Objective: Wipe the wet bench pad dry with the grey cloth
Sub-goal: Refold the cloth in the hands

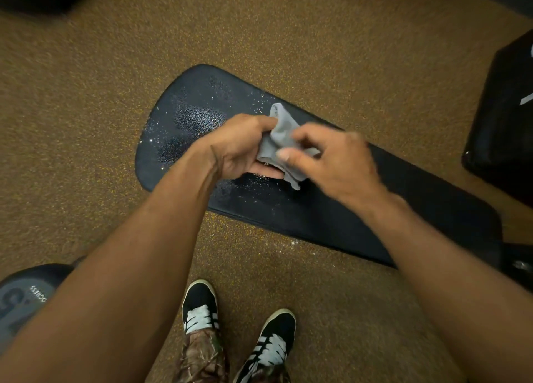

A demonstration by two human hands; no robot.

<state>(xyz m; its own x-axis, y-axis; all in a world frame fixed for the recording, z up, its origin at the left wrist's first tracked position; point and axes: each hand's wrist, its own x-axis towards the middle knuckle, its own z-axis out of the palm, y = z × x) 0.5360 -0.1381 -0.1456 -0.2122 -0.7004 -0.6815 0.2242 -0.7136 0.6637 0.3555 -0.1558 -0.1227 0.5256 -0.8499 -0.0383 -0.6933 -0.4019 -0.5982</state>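
Two bare hands are working one grey cloth [281,140] above one black bench pad [331,209]: the left hand [239,146] is closing its fingers around the bunched cloth, and the right hand [331,163] is pinching its near edge. Water droplets [196,120] are glistening on the pad left of the grip and just beneath it. Two black shoes [239,325] are standing below on speckled brown flooring [86,123]. One weight plate [26,299] is lying lower left.
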